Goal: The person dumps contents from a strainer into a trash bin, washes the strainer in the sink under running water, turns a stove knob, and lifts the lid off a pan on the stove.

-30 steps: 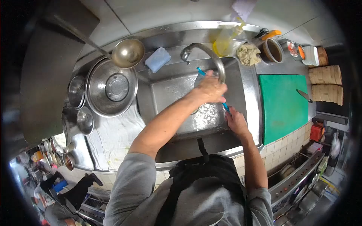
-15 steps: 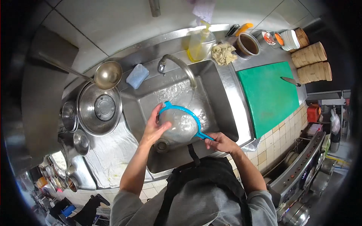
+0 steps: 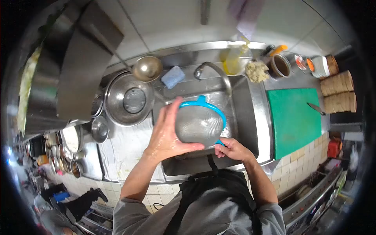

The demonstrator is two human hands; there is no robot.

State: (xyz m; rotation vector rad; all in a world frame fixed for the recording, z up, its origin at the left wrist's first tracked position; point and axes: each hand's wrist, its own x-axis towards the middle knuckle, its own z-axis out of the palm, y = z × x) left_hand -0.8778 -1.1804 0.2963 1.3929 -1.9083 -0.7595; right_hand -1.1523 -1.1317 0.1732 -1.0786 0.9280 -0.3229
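Closest in, the dark apron (image 3: 213,196) covered the person's front at the sink's near edge. Just beyond it, the right hand (image 3: 231,149) was closed round the handle of a blue-rimmed strainer (image 3: 199,125), while the left hand (image 3: 166,135) was spread wide along the strainer's left side, thumb stretched across the near edge; how firmly it pressed could not be told. The strainer was above the sink (image 3: 245,113), its mesh tilted. To the left lay a white cloth (image 3: 131,150), and to the right a green cutting board (image 3: 295,123) with a knife (image 3: 315,108) at its far right edge. Farther off, a metal colander (image 3: 116,92), a blue sponge (image 3: 172,77) and a curved faucet (image 3: 217,68) lined the back, with a yellow-bottomed soap bottle (image 3: 235,60) and bamboo steamers (image 3: 338,92) on the steel tabletop (image 3: 297,81).
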